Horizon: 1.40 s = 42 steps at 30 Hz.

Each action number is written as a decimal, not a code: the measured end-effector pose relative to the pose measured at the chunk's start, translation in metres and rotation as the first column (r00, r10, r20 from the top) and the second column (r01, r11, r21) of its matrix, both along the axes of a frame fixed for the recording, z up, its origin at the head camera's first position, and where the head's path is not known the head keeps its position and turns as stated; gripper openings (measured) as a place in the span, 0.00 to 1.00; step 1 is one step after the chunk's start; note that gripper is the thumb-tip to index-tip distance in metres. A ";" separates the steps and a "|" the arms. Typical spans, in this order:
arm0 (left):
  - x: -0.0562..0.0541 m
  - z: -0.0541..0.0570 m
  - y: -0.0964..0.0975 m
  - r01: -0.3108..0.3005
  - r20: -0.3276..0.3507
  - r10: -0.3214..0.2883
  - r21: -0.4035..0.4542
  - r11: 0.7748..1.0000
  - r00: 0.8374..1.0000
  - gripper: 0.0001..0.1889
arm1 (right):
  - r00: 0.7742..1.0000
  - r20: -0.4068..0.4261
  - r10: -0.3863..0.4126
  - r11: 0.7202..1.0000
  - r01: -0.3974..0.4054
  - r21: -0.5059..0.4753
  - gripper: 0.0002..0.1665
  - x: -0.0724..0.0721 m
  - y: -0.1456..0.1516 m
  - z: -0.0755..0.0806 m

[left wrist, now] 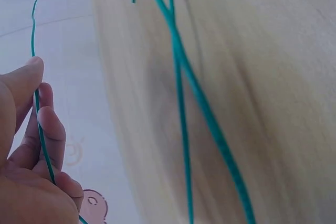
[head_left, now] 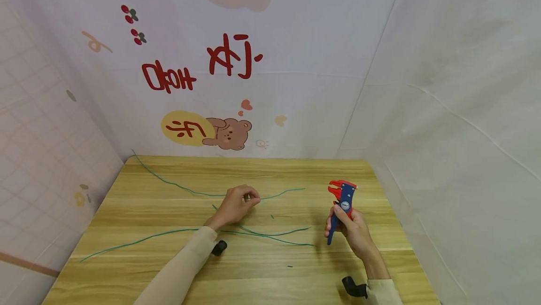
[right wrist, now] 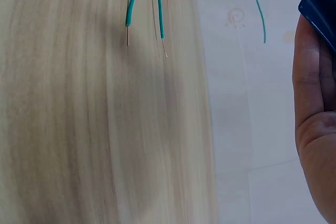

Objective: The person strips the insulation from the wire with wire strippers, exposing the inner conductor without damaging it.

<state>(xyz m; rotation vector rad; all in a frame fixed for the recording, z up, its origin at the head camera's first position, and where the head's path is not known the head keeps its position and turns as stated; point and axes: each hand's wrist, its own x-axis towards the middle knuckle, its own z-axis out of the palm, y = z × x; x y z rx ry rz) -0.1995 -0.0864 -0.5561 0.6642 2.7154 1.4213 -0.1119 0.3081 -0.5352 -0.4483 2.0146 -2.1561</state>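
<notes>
1. A light wooden table [head_left: 139, 267] fills the lower half of the head view, closed in by pale fabric walls; the back wall carries one cartoon bear [head_left: 230, 133] and red lettering.
2. Three long, thin green insulated wires lie on or above the table. Two of them [head_left: 139, 238] run across the table's middle, crossing near its centre. Their right ends show bare stripped tips [right wrist: 128, 38] in the right wrist view.
3. The third green wire [head_left: 177, 186] runs from the table's far left corner to the centre.
4. The left hand [head_left: 234, 206], in a beige sleeve, pinches this third wire between thumb and fingertips [left wrist: 50, 124], near its right end. The end pokes out beyond the fingers.
5. At least two tiny green offcuts of insulation [head_left: 289, 266] lie loose on the wood right of centre.
6. The right hand [head_left: 352, 230] grips one blue wire stripper with red jaws [head_left: 343, 201], fingers curled round its handles, jaws pointing away from the person, well apart from the wires.
</notes>
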 end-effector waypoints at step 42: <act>0.029 0.059 -0.030 0.075 -0.099 -0.062 0.129 0.989 0.993 0.02 | 0.980 -0.020 0.198 0.979 -0.199 -0.052 0.22 -0.007 -0.029 0.014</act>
